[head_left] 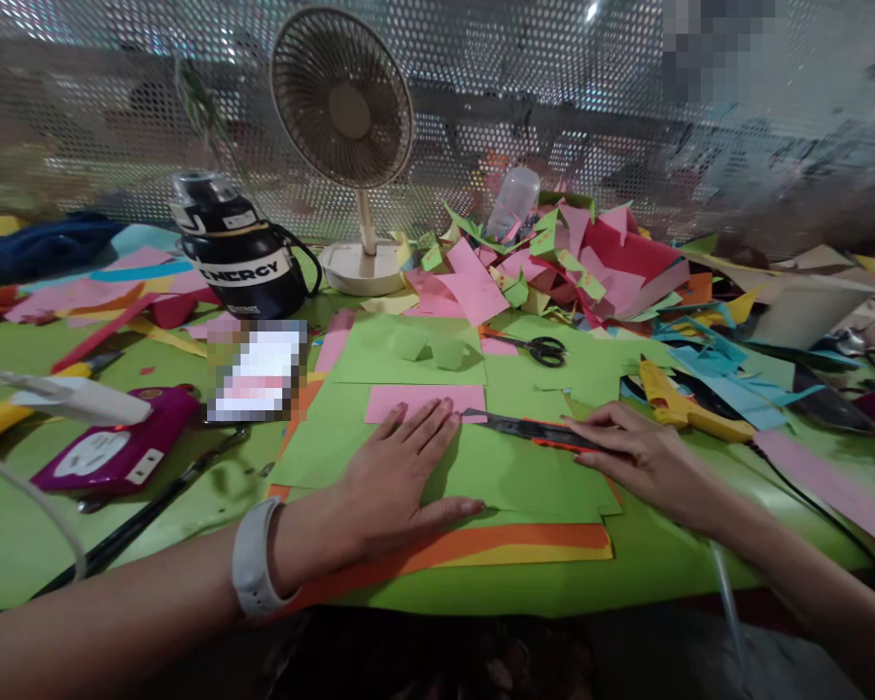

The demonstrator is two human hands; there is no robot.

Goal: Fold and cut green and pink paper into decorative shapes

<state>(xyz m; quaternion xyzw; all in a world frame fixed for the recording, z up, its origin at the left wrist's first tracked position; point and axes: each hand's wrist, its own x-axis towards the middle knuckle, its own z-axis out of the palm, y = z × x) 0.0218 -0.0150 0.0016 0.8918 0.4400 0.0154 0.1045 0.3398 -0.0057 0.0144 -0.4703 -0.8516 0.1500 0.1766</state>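
My left hand (401, 467) lies flat with its fingers stretched out, the fingertips pressing on a pink paper strip (394, 399). Under the strip are green paper sheets (532, 486), with orange paper (481, 538) and yellow paper (554, 554) showing along the near edge. My right hand (634, 457) grips a black and orange utility knife (536, 430). The knife points left, and its tip meets the right end of the pink strip beside my left fingertips. Black-handled scissors (543, 350) lie on the paper just beyond.
A heap of paper scraps (554, 258) rises at the back, near a desk fan (346, 117) and a black bottle (244, 262). On the left lie a phone (259, 374) and a purple power bank (121, 442). At right rests a yellow glue gun (682, 403) with its cord.
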